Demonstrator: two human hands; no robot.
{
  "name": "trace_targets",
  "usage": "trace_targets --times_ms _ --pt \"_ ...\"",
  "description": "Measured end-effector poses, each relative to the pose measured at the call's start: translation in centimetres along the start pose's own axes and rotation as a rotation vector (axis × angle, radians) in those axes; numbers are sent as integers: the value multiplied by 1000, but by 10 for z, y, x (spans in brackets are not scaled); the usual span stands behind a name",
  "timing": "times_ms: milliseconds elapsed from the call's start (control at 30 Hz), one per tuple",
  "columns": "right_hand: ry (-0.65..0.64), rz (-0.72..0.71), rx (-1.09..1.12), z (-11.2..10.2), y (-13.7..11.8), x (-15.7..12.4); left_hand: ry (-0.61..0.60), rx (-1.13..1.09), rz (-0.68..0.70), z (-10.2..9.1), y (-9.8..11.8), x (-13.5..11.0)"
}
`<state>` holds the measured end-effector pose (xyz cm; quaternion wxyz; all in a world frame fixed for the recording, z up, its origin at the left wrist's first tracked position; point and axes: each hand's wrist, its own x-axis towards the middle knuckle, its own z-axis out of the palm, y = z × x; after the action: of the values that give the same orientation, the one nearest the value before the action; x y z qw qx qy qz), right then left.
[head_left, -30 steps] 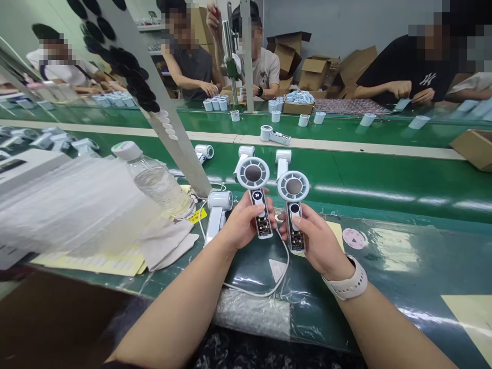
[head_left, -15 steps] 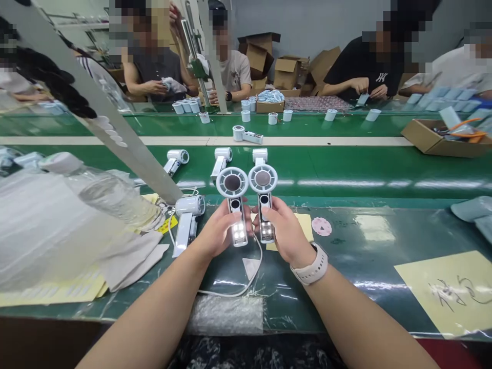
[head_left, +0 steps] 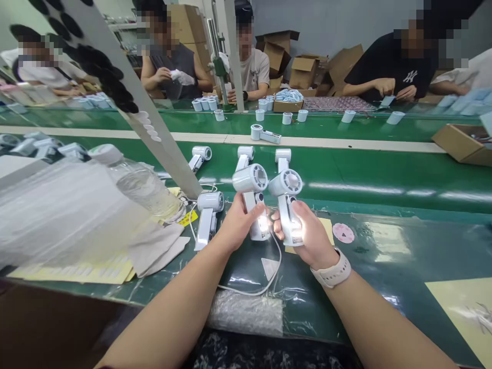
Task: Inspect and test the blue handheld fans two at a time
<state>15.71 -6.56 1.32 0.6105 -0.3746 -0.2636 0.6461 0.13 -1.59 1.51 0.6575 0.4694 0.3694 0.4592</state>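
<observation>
left hand (head_left: pixel 237 225): closed round the handle of the left fan (head_left: pixel 250 179), thumb on the front face
right hand (head_left: pixel 312 237): closed round the handle of the right fan (head_left: pixel 286 183), thumb likewise on the front; watch (head_left: pixel 333 271) on the wrist
fans: both upright, clear of the counter (head_left: pixel 384 246), side by side and just apart, heads turned to the right
lights: bright white glow low on each handle, strongest under the right thumb
cable (head_left: pixel 273 271): white, drops from between the two handles and loops on the counter; can't tell which fan it plugs into
step in hand: both units held up lit and turned side-on, reads as looking them over
next move calls for: my read, keep both grips firm and mind the cable slack before either fan shifts
nearby: third fan (head_left: pixel 207 218) lying flat just left of the left hand, water bottle (head_left: pixel 142 184) further left, three more fans on the belt (head_left: pixel 384 174) behind, bubble wrap (head_left: pixel 246 312) at the near edge
others: co-workers' hands busy across the belt, well apart
</observation>
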Motion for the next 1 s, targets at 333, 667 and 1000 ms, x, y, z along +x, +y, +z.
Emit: trace_targets --times_ms 333,667,1000 --pt "-43 32 95 4 -5 -5 -193 -65 -1 -6 3 -4" --pt "97 50 85 8 -20 -9 -237 -141 -56 -1 14 -8" --pt "18 -7 71 13 -22 -15 -256 -226 -114 -1 16 -6"
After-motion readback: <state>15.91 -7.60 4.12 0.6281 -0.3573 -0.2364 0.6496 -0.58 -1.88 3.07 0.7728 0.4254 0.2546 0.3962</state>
